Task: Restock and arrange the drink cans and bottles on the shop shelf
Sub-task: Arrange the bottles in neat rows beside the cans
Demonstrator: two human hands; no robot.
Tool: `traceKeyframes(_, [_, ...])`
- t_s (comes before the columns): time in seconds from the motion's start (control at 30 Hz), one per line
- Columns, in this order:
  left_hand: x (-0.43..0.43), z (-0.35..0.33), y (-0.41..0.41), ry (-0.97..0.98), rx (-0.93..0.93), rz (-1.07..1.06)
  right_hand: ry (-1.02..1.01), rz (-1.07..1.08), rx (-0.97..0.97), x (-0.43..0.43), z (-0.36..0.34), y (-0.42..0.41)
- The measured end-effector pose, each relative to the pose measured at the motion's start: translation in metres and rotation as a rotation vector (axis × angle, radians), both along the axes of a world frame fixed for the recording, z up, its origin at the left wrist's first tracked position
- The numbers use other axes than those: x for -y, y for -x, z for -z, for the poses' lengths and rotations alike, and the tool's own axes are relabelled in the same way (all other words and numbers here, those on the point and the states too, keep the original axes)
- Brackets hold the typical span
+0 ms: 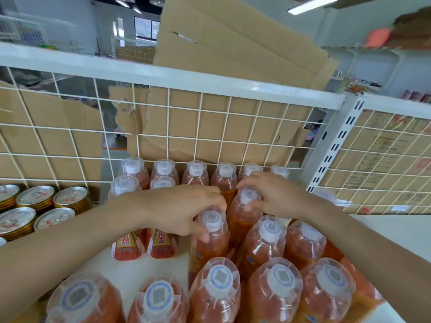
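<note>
The left hand (182, 206) curls round the top of one orange bottle (211, 231) at centre, and the right hand (275, 197) grips the neighbouring bottle (245, 213) toward one o'clock. They are best slid upright toward twelve o'clock, snug against the back row (196, 173) below the wire grid (200, 127). Seventeen bottle caps show. Five cans (35, 198) stand at nine o'clock, with a sixth cut off.

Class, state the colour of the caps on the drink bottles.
White caps, best seen in the head view.

The left hand (184, 210), right hand (277, 194) and both forearms (70, 248) are bare.
</note>
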State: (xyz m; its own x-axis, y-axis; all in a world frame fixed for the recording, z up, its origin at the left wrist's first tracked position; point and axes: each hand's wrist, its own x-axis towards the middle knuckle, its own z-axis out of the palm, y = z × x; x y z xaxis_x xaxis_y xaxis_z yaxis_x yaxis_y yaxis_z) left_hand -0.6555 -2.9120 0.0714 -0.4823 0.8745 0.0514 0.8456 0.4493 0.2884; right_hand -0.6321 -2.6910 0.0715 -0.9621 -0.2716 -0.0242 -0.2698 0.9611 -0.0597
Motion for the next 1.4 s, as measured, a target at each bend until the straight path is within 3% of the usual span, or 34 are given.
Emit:
traceKeyframes(0.53, [-0.005, 0.01, 0.066, 0.079, 0.024, -0.13, 0.102, -0.045, -0.037, 0.015, 0.012, 0.033])
traceKeyframes(1.0, [-0.003, 0.017, 0.058, 0.091, -0.037, -0.127, 0.075, -0.106, -0.035, 0.009, 0.015, 0.028])
traceKeyframes(1.27, [0.006, 0.017, 0.053, 0.157, -0.024, -0.144, 0.056, -0.053, -0.024, 0.005, 0.003, 0.013])
traceKeyframes(1.4, [0.012, 0.021, 0.049, 0.075, -0.021, -0.12, 0.119, 0.074, -0.133, -0.012, -0.007, -0.013])
